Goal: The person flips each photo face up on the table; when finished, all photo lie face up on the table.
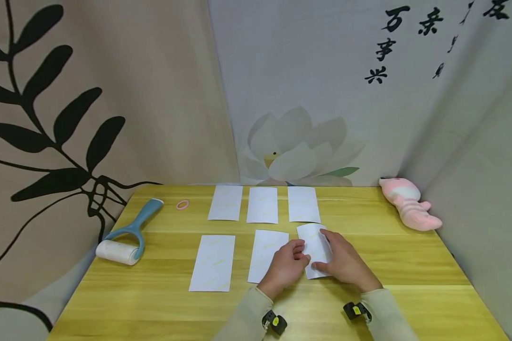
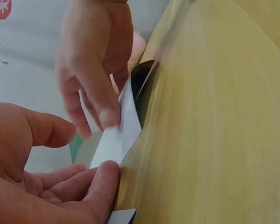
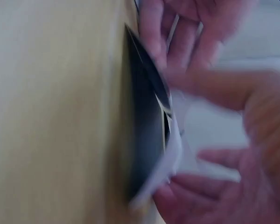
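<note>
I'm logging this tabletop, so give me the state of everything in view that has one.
Front-right card: bowed, partly raised off the table.
Right hand: gripping that card.
Left hand: touching that card.
Front-left card: lying flat.
Front-middle card: on the table, partly hidden.
Three back cards: lying flat.
Lint roller: lying down.
Pink ring: lying flat.
Plush toy: lying down.

Seeing a smooth wooden table, matt paper cards; now catching smooth plastic on the roller handle by the left edge, plush cloth on the toy, far right corner.
</note>
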A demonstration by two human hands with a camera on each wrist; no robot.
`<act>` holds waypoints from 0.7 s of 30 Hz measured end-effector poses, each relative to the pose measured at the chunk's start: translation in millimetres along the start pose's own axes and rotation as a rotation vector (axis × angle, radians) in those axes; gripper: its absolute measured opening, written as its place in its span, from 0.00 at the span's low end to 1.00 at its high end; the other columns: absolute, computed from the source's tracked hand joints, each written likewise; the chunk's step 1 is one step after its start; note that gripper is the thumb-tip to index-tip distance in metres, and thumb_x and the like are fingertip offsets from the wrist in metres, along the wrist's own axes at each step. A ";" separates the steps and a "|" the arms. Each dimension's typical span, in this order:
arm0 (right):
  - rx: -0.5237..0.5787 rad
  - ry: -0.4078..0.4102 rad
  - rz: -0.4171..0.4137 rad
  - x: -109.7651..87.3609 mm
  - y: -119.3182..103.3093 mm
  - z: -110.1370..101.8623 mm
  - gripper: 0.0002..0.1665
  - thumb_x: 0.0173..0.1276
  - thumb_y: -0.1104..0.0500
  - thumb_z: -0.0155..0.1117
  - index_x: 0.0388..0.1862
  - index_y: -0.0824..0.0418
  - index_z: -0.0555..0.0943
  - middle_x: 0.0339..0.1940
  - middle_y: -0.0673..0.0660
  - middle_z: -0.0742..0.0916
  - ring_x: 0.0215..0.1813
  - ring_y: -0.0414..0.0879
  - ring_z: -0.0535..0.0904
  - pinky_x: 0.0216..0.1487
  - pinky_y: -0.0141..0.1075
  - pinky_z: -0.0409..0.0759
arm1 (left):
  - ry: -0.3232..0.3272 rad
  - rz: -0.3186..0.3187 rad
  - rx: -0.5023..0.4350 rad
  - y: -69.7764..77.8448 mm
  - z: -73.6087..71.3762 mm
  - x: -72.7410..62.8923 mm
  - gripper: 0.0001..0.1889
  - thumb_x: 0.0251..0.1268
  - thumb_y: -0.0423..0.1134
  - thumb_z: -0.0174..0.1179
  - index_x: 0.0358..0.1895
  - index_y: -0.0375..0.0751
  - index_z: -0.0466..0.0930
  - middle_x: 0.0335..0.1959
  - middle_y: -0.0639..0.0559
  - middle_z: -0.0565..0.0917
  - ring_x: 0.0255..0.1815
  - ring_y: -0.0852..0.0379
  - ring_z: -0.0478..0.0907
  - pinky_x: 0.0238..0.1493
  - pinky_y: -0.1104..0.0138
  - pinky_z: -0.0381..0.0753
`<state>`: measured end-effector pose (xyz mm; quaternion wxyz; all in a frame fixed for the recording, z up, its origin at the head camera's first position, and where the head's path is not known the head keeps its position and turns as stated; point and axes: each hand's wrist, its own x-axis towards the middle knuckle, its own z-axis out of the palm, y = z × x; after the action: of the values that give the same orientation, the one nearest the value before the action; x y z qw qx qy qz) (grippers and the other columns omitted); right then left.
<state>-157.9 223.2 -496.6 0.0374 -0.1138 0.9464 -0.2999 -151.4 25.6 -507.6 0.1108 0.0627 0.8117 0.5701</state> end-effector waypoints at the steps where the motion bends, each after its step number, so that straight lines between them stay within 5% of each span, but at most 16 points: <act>1: 0.009 -0.014 -0.013 -1.2 2.5 -1.3 0.63 0.53 0.47 0.88 0.80 0.70 0.65 0.75 0.72 0.75 0.74 0.69 0.73 0.72 0.64 0.73 | -0.001 -0.005 -0.004 -0.2 -0.2 0.5 0.23 0.74 0.38 0.66 0.68 0.35 0.79 0.62 0.41 0.87 0.55 0.56 0.86 0.60 0.61 0.85; 5: 0.037 -0.080 -0.054 -6.5 10.5 -5.7 0.72 0.44 0.46 0.92 0.82 0.68 0.62 0.79 0.72 0.72 0.77 0.70 0.69 0.73 0.65 0.71 | 0.003 -0.009 -0.020 -2.7 -0.7 2.3 0.23 0.74 0.38 0.66 0.68 0.36 0.79 0.62 0.42 0.87 0.56 0.55 0.86 0.60 0.60 0.85; 11: 0.006 -0.109 -0.096 -8.5 18.1 -8.5 0.73 0.44 0.46 0.93 0.83 0.66 0.62 0.81 0.70 0.70 0.78 0.69 0.68 0.73 0.64 0.71 | 0.000 -0.020 -0.052 -4.0 -1.4 3.7 0.22 0.73 0.37 0.67 0.67 0.37 0.79 0.61 0.44 0.87 0.56 0.55 0.85 0.60 0.61 0.85; 21: 0.038 -0.136 -0.081 -8.3 21.0 -12.0 0.71 0.45 0.42 0.91 0.82 0.65 0.63 0.79 0.66 0.73 0.76 0.63 0.73 0.73 0.61 0.74 | 0.068 -0.016 -0.071 -6.9 1.2 7.6 0.29 0.62 0.33 0.75 0.67 0.33 0.78 0.57 0.42 0.84 0.39 0.64 0.83 0.40 0.72 0.83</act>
<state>-155.6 248.6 -498.9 0.0915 -0.1714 0.9305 -0.3106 -158.3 26.1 -515.3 0.0901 0.0329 0.7947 0.5994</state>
